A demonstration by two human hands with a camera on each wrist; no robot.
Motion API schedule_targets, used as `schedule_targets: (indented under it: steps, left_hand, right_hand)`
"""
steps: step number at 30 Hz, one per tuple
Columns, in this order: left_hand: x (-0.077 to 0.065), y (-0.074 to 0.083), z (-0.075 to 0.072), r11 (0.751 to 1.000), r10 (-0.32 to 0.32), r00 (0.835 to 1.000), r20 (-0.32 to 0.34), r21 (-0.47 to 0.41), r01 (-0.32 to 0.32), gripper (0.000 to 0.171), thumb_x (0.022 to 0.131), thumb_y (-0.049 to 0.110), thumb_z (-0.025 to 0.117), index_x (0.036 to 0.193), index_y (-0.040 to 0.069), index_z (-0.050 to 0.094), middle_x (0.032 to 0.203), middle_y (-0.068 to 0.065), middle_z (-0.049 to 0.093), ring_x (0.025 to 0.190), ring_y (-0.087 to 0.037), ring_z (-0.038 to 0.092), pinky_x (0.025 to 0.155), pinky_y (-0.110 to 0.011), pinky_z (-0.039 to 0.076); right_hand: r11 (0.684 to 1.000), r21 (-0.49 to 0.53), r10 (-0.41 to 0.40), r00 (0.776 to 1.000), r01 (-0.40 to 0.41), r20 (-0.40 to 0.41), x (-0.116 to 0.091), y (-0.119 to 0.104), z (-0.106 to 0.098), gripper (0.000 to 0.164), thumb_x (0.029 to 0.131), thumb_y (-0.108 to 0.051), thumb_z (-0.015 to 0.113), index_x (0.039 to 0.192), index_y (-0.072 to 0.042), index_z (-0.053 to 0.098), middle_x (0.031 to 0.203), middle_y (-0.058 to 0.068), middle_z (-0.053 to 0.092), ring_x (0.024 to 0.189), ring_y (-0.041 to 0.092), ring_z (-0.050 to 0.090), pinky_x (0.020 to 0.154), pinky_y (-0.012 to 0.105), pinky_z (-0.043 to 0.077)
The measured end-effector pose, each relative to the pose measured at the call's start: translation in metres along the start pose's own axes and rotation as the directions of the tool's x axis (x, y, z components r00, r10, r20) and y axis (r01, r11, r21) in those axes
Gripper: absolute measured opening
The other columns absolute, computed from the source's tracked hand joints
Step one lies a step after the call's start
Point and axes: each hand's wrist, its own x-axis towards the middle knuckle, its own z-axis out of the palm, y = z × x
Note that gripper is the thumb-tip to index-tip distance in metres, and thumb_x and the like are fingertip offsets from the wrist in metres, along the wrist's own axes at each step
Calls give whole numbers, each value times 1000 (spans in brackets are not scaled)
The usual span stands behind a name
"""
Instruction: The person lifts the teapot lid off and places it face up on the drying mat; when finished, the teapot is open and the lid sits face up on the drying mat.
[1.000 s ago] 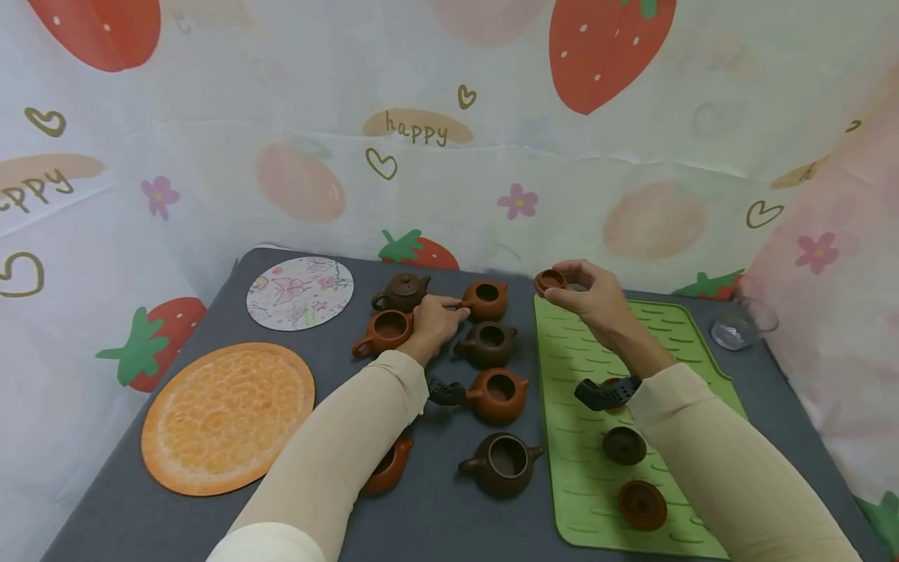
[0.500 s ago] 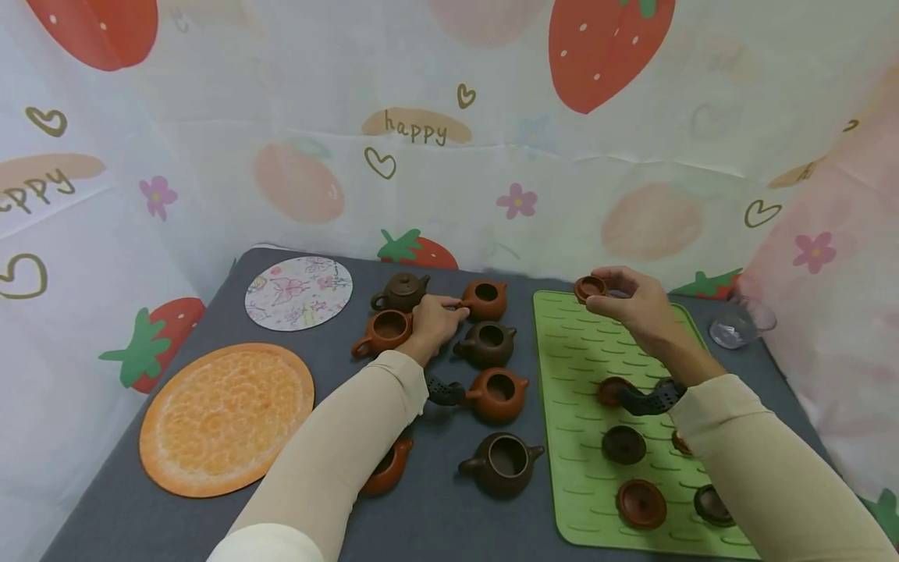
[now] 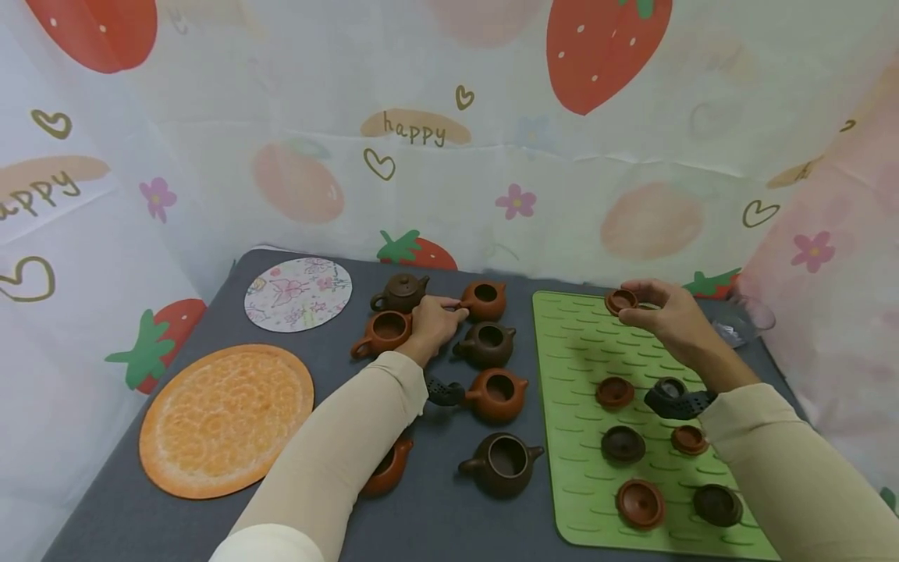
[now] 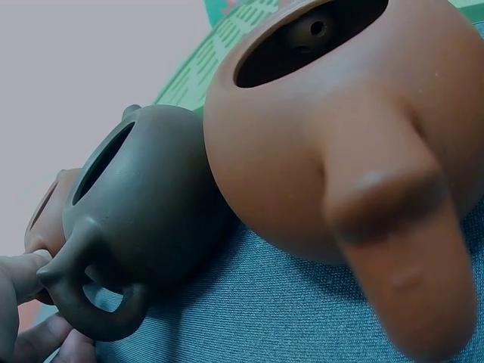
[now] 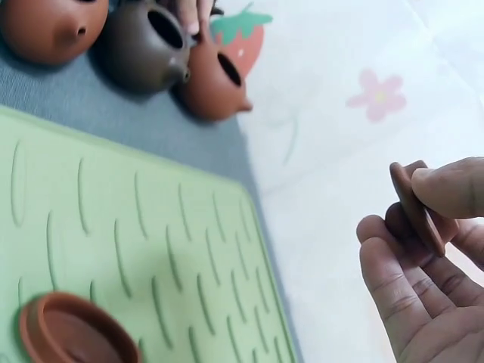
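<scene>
My right hand (image 3: 667, 314) pinches a reddish-brown teapot lid (image 3: 621, 301) above the far part of the green mat (image 3: 572, 343); the right wrist view shows the lid (image 5: 416, 208) tilted on edge between thumb and fingers. My left hand (image 3: 434, 320) holds the handle of the far lidless reddish teapot (image 3: 485, 303), which stands on the table. Close by are a dark brown lidless teapot (image 3: 489, 344) and an orange-brown one (image 3: 389, 331). Behind the left hand sits a dark teapot with its lid on (image 3: 403, 291).
Several lids rest on the mat, among them a dark one (image 3: 623, 444) and a reddish one (image 3: 641, 503). More lidless teapots stand nearer, one reddish (image 3: 499, 395), one dark (image 3: 504, 466). Left are an orange round mat (image 3: 228, 421) and a patterned disc (image 3: 298, 294); right, a clear glass vessel (image 3: 755, 316).
My right hand has carried the lid rightward, from the mat's far left corner to over its far right part. My left hand has stayed on the teapot handle.
</scene>
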Motion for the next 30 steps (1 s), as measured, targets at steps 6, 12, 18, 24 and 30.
schedule_targets:
  steps: [6,12,18,24,30]
  left_hand:
    - [-2,1,0,1000,-4,1000,-2,-3,4,30,91,30,69,119,19,71,121,-8,63,97,-25,61,69,-36,50]
    - [-1,1,0,1000,-7,1000,-3,-4,7,30,91,30,70,119,19,71,120,-8,63,98,-25,61,71,-38,51]
    - [1,0,1,1000,-5,1000,-3,-2,5,30,92,30,69,119,19,71,121,-9,62,100,-27,60,76,-40,52]
    - [1,-1,1,1000,4,1000,-9,1,-4,30,92,30,69,119,19,71,120,-8,63,98,-26,61,74,-39,52]
    - [2,-2,2,1000,-4,1000,-4,4,4,30,92,30,69,119,19,71,118,-7,64,87,-22,62,59,-33,48]
  right_hand:
    - [999,11,47,999,-47,11,-2,13,-7,52,96,-13,62,140,4,40,129,18,47,105,14,52,81,25,48]
    - [995,19,96,995,-96,22,-5,24,-11,54,96,-11,62,142,5,38,137,22,40,109,18,49,82,28,48]
    - [990,33,138,990,-138,16,-7,39,-17,56,96,-7,60,144,7,34,134,26,42,101,14,58,83,33,51]
    - [986,41,162,987,-162,8,-6,53,-22,58,96,-7,60,144,8,31,130,26,45,100,16,61,89,42,48]
    - [980,-67,191,982,-189,13,-10,64,-24,57,96,-10,60,143,9,35,129,30,46,106,33,57,89,50,46]
